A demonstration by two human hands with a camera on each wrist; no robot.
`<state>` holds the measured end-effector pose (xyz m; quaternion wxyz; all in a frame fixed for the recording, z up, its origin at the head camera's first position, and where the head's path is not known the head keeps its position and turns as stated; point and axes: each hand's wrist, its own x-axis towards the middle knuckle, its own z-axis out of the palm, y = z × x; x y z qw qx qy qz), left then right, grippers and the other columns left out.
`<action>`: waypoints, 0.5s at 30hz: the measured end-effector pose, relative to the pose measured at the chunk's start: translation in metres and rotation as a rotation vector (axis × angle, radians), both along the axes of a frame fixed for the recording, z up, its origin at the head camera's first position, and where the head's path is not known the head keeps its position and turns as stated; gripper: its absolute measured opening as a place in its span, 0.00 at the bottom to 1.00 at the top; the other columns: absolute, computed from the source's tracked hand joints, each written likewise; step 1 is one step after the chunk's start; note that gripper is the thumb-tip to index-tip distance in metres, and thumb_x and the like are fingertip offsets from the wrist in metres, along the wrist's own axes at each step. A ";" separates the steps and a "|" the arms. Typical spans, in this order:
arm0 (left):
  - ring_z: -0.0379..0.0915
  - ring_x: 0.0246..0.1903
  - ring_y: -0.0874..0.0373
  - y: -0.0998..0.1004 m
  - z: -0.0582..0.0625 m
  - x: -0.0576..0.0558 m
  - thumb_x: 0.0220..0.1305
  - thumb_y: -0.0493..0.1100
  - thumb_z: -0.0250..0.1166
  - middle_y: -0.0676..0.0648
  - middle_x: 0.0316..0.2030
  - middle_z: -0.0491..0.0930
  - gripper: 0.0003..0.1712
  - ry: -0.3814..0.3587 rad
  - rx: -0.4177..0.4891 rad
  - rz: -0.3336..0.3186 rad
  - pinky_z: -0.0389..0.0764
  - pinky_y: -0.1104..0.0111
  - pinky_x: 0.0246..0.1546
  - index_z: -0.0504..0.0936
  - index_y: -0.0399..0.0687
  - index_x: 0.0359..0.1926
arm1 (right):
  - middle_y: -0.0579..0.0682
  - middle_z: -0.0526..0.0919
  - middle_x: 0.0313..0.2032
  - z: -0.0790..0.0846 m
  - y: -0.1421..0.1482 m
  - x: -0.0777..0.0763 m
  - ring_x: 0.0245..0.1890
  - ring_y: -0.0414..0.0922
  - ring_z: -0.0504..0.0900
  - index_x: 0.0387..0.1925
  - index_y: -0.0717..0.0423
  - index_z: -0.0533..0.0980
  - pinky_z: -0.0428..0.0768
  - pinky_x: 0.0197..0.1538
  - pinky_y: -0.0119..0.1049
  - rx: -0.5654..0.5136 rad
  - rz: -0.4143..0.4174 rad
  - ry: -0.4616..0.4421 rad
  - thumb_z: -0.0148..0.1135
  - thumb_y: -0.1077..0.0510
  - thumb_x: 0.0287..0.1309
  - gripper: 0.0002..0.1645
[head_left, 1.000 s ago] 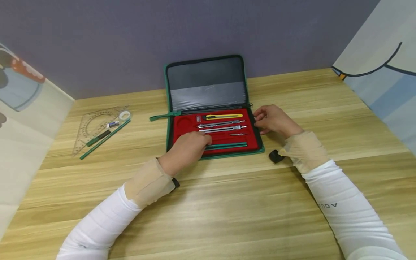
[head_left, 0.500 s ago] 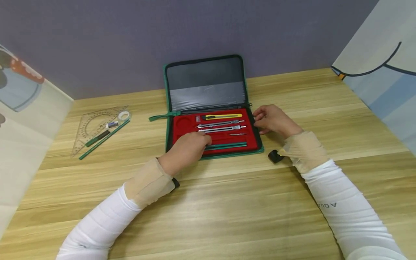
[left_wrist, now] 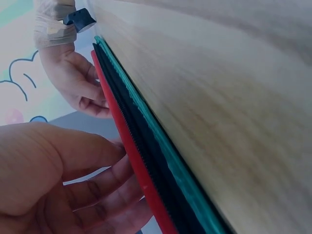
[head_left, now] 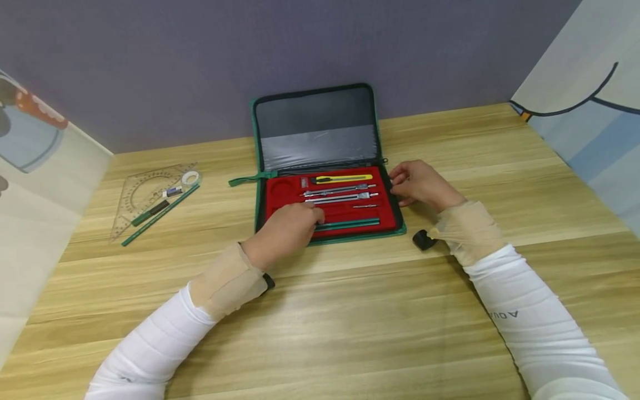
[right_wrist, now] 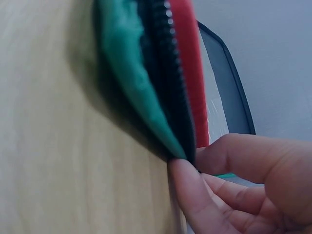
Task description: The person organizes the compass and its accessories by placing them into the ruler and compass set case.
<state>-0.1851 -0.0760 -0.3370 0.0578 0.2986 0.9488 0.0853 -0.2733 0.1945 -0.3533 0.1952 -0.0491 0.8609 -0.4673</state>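
Observation:
A green zip case [head_left: 256,139] lies open, its lid tilted up against the back wall. Its red tray [head_left: 280,211] carries a yellow craft knife [head_left: 345,179], metal drawing compasses [head_left: 345,198] and green pencils [head_left: 352,224]. My left hand [head_left: 292,225] reaches over the tray's front edge, fingertips at the pencils' left ends. The left wrist view has its thumb and curled fingers running behind the red edge; I cannot tell whether they pinch a pencil. On the case's right side, my right hand [right_wrist: 248,180] pinches the zipped edge between thumb and index finger.
To the left on the wooden table [head_left: 350,333] lie a clear set square [head_left: 122,214], a green pencil [head_left: 155,218], a shorter dark-and-green stick [head_left: 150,213], a small eraser [head_left: 173,191] and a white ring [head_left: 190,178]. A green strap [head_left: 245,180] sticks out from the case's left side.

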 end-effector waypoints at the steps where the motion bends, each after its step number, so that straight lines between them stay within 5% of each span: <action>1: 0.79 0.40 0.53 -0.001 0.000 0.000 0.62 0.31 0.56 0.45 0.41 0.83 0.12 0.004 0.004 0.002 0.79 0.63 0.43 0.83 0.42 0.43 | 0.61 0.70 0.39 0.000 0.000 0.000 0.28 0.43 0.77 0.52 0.73 0.65 0.82 0.30 0.37 0.004 -0.002 -0.001 0.57 0.69 0.55 0.22; 15: 0.78 0.38 0.52 -0.019 0.003 0.001 0.60 0.34 0.61 0.45 0.40 0.82 0.09 0.039 0.010 0.019 0.79 0.62 0.40 0.82 0.41 0.43 | 0.60 0.69 0.41 -0.003 -0.001 -0.004 0.28 0.42 0.76 0.54 0.73 0.65 0.82 0.30 0.36 0.041 -0.010 -0.009 0.56 0.70 0.57 0.23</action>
